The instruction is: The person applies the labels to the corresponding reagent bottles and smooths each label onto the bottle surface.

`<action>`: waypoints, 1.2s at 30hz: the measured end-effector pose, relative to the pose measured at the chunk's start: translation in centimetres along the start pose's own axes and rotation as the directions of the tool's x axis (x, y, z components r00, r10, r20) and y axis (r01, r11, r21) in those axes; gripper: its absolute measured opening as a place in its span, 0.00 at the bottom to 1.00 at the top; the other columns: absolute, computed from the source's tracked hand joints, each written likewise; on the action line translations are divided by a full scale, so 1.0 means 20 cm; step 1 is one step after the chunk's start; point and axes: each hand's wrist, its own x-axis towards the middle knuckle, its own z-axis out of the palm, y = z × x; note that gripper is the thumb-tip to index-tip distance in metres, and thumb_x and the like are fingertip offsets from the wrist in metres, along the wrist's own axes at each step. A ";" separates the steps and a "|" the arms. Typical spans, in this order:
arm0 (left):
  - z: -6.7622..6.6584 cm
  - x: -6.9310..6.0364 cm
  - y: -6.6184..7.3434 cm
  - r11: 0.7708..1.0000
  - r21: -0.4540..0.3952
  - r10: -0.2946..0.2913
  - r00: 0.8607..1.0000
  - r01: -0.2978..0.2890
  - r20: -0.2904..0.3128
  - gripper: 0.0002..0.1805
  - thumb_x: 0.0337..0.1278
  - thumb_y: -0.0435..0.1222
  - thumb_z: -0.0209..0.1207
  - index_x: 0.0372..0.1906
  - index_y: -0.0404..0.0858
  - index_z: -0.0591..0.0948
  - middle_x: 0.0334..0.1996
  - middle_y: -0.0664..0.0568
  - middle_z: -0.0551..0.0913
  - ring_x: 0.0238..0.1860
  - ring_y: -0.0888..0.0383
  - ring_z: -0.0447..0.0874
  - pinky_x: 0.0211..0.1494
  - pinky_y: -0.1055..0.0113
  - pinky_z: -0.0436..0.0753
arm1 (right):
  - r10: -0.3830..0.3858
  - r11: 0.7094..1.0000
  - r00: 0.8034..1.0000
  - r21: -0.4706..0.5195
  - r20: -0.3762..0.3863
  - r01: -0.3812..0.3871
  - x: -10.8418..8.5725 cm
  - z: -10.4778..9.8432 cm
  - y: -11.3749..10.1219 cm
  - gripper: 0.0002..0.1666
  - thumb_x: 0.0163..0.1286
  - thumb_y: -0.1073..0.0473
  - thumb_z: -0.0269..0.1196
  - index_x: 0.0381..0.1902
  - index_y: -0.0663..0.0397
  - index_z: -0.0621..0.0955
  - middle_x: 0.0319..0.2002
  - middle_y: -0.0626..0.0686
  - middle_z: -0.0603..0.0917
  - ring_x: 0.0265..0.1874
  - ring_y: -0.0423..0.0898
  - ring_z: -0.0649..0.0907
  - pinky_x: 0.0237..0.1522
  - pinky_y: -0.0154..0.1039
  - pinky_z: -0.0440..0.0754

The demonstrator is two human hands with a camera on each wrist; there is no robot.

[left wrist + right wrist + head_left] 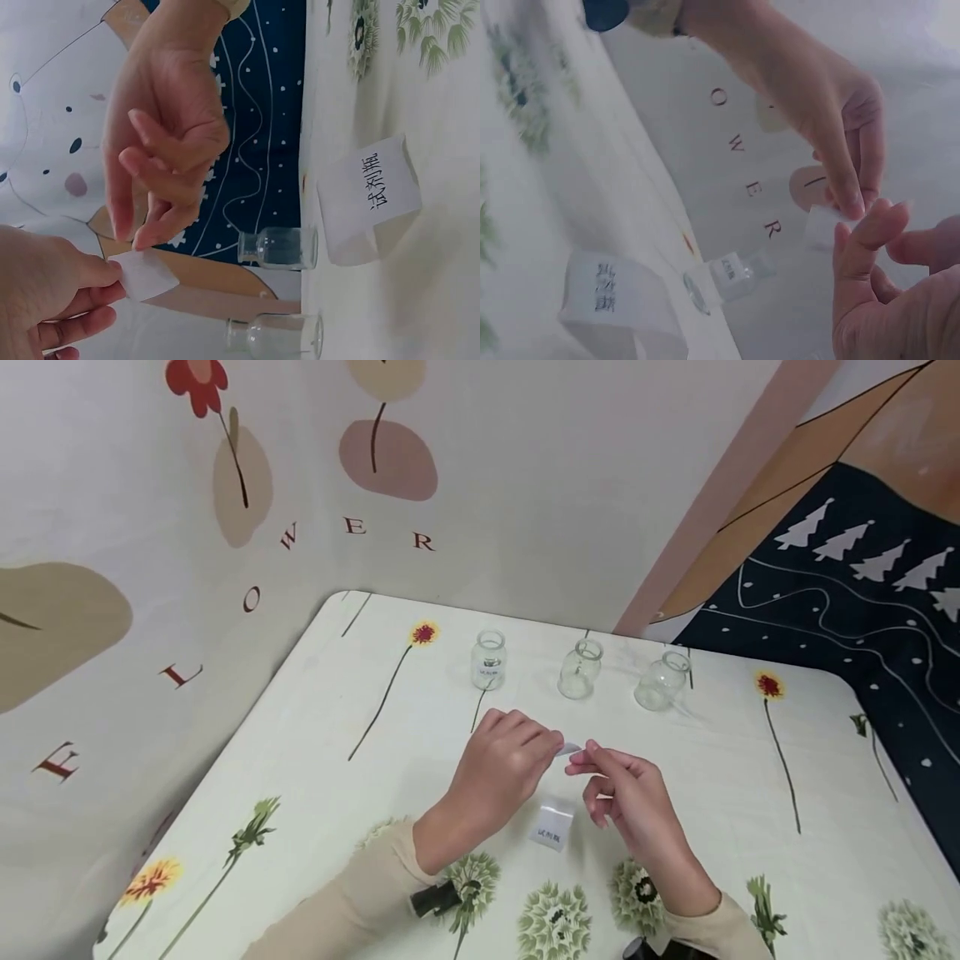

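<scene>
My left hand (506, 762) pinches a small white paper label (148, 276) between thumb and forefinger, above the table. From the other side, the thumb and forefinger of my right hand (633, 797) meet the label's edge, and its other fingers are loosely curled. In the head view the label bends slightly between the two hands. Below them on the table lies a white slip of paper (552, 825), curled up at one end and printed with dark characters. Behind the hands stands a clear glass bottle (489, 662) bearing a printed white label.
Two more clear glass bottles, a middle one (580, 670) and a right one (662, 682), carry no visible label. All three bottles stand in a row near the back of the flower-patterned table (315, 693). A printed curtain (525, 527) hangs behind the table.
</scene>
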 end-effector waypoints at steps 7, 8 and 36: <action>0.04 0.00 0.03 0.992 0.093 0.089 0.996 -0.089 0.000 0.10 0.54 0.29 0.73 0.37 0.48 0.91 0.33 0.60 0.88 0.39 0.61 0.83 0.46 0.65 0.76 | 0.012 0.996 0.999 0.094 -0.046 -0.008 0.02 -0.02 -0.02 0.14 0.77 0.52 0.65 0.37 0.57 0.87 0.34 0.50 0.89 0.15 0.38 0.75 0.15 0.29 0.69; 0.04 -0.01 0.03 0.989 0.106 0.103 0.995 -0.103 0.006 0.10 0.54 0.29 0.74 0.38 0.48 0.91 0.33 0.60 0.88 0.39 0.61 0.83 0.47 0.65 0.76 | 0.012 0.996 0.999 0.092 -0.049 -0.007 0.02 -0.02 -0.02 0.13 0.77 0.53 0.65 0.37 0.57 0.87 0.34 0.50 0.89 0.15 0.38 0.76 0.15 0.29 0.69; 0.00 -0.02 -0.03 0.610 -0.527 -0.448 0.806 0.592 0.387 0.08 0.63 0.40 0.71 0.45 0.43 0.92 0.35 0.60 0.90 0.36 0.61 0.82 0.38 0.67 0.75 | -0.233 0.972 0.968 -0.047 -0.098 0.229 0.02 -0.05 0.06 0.12 0.72 0.61 0.69 0.40 0.69 0.84 0.26 0.49 0.85 0.17 0.40 0.77 0.20 0.32 0.76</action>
